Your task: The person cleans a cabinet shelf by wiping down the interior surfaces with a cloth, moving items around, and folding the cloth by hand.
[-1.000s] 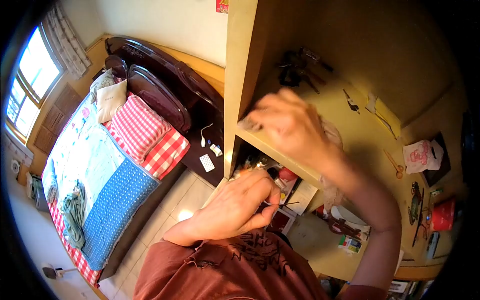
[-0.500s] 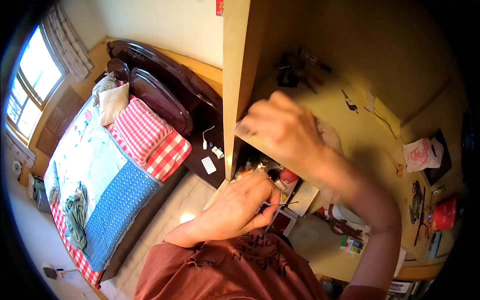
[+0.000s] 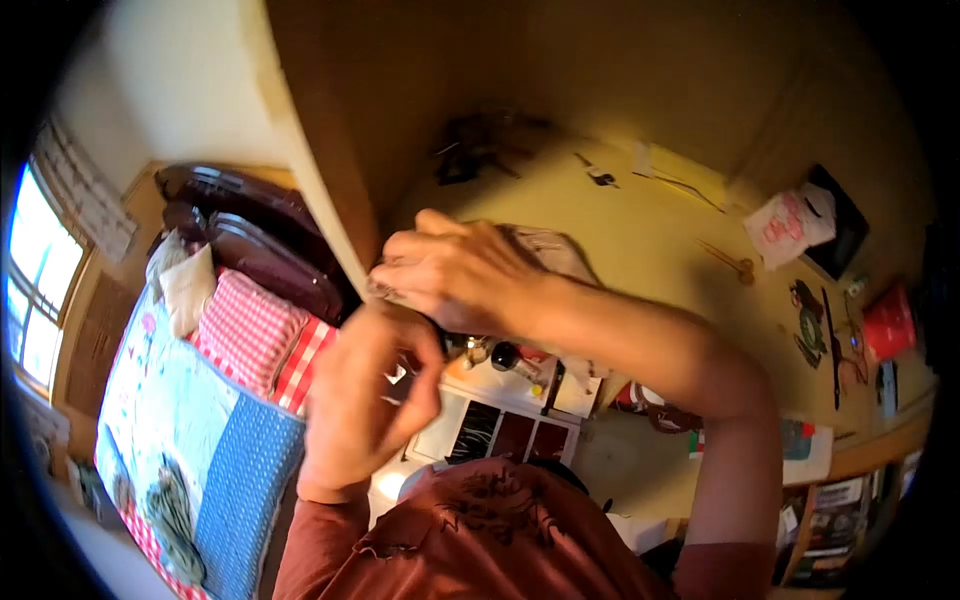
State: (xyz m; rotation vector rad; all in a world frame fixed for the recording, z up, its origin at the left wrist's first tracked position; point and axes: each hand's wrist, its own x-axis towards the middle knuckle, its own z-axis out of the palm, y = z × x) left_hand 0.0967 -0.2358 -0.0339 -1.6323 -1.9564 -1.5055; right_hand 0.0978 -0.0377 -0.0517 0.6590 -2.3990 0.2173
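My left hand (image 3: 365, 395) is raised in front of my chest, fingers curled and thumb bent round towards them. Just above and beyond it, my right hand (image 3: 455, 275) has its fingers closed, and the two hands nearly meet. What either hand holds, if anything, is hidden by the fingers and blur. Below the hands, a white divided tray (image 3: 436, 430) has dark thin strands in one compartment and dark red sections beside them. Small bottles, among them a black-topped one (image 3: 505, 355), stand behind the tray.
A yellowish desk (image 3: 650, 270) carries a pink-printed bag (image 3: 790, 228), a red container (image 3: 890, 320), a wooden stick (image 3: 740, 267) and dark tools. A tall panel edge (image 3: 318, 165) rises at the left. Beyond it is a bed with a blue cover (image 3: 248, 470).
The view has swung to the right. My hands have come closer together; the right was higher and apart. A thin dark piece that stuck out by my left fingertips is no longer visible.
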